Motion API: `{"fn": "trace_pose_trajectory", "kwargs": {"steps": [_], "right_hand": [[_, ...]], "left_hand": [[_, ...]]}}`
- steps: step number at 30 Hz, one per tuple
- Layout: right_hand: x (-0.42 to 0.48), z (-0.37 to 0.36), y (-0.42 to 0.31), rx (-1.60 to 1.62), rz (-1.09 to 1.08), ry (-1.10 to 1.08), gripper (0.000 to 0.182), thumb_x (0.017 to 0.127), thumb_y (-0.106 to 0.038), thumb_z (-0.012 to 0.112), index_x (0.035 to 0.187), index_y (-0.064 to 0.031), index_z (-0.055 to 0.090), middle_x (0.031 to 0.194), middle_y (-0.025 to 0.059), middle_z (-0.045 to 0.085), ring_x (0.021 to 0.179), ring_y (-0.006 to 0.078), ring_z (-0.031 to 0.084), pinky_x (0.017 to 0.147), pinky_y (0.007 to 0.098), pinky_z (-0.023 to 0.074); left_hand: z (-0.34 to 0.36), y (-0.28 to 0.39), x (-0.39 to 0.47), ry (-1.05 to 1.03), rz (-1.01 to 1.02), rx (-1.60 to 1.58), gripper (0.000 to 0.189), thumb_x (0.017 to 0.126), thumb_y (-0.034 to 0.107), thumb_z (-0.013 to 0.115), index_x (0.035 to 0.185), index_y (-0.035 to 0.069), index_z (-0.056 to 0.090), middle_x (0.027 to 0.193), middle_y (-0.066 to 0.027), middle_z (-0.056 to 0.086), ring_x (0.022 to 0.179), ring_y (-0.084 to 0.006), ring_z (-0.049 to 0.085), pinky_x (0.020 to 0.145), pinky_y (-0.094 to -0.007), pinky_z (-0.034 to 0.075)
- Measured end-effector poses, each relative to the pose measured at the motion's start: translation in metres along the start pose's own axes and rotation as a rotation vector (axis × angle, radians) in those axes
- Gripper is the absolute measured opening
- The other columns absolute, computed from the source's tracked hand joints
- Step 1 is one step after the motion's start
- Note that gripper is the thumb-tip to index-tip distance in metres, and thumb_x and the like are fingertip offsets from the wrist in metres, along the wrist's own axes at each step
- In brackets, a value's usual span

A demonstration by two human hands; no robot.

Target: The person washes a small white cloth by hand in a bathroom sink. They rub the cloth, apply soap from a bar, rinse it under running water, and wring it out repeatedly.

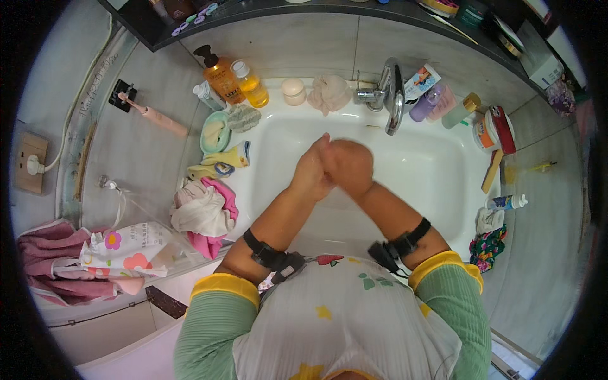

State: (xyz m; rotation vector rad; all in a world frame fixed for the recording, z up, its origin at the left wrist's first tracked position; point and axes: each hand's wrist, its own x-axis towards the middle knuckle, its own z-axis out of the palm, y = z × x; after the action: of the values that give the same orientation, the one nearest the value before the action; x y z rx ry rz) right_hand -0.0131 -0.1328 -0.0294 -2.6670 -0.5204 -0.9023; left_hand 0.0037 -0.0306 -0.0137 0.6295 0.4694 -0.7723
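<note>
Above the white washbasin (422, 190), my left hand (311, 166) and my right hand (350, 166) press against each other. The right one is bent at the wrist and slightly blurred, its fingers hidden against the left palm. No object shows between them. A chrome faucet (394, 97) stands on the back rim, behind and to the right of my hands; no stream of water is visible from its spout. Behind them on the rim lie a beige cloth-like bundle (330, 93) and a round cream jar (293, 91).
Orange pump bottle (223, 78), yellow bottle (254, 88), green soap dish (215, 133) and piled cloths (204, 209) line the left rim. Tubes, a purple bottle (426, 103), a white tub (487, 133) and a comb (492, 171) line the right. A dark shelf (285, 10) overhangs the back.
</note>
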Motion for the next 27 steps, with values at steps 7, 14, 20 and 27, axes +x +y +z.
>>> {"fn": "trace_pose_trajectory", "kwargs": {"steps": [7,14,20,27], "right_hand": [[0.027,0.016,-0.005,1.352,1.145,-0.128,0.041,0.092,-0.043,0.053,0.070,-0.0078,0.053,0.063,-0.0019,0.050,0.055,0.0091,0.046,0.047,0.0260,0.0383],[0.049,0.036,-0.026,1.194,1.160,-0.523,0.039,0.091,-0.042,0.054,0.071,-0.0084,0.051,0.065,-0.0010,0.051,0.061,0.0114,0.049,0.056,0.0281,0.0399],[0.081,0.096,-0.027,0.459,0.303,-0.553,0.022,0.089,-0.022,0.058,0.086,-0.0006,0.058,0.074,0.0100,0.060,0.063,0.0180,0.054,0.060,0.0311,0.0449],[0.163,0.162,-0.118,0.454,-0.204,-0.488,0.023,0.082,-0.016,0.059,0.099,-0.0015,0.059,0.091,0.0159,0.063,0.087,0.0310,0.060,0.077,0.0383,0.0477]], "left_hand": [[-0.036,0.028,-0.001,-0.245,0.025,0.071,0.044,0.092,0.054,0.045,0.087,0.012,0.054,0.071,-0.0027,0.052,0.041,-0.0068,0.030,0.038,-0.0196,0.024],[-0.108,0.037,0.021,-0.485,0.003,0.064,0.042,0.090,0.053,0.049,0.088,0.012,0.054,0.070,0.0028,0.050,0.042,-0.0070,0.031,0.038,-0.0198,0.022],[-0.175,0.028,0.059,-0.155,0.091,-0.242,0.038,0.091,0.050,0.050,0.085,0.012,0.054,0.067,0.0027,0.049,0.043,-0.0074,0.032,0.036,-0.0209,0.022],[-0.170,0.039,0.057,0.210,0.265,-0.215,0.045,0.092,0.051,0.045,0.067,0.013,0.046,0.059,0.0000,0.047,0.044,-0.0071,0.030,0.036,-0.0232,0.018]]}}
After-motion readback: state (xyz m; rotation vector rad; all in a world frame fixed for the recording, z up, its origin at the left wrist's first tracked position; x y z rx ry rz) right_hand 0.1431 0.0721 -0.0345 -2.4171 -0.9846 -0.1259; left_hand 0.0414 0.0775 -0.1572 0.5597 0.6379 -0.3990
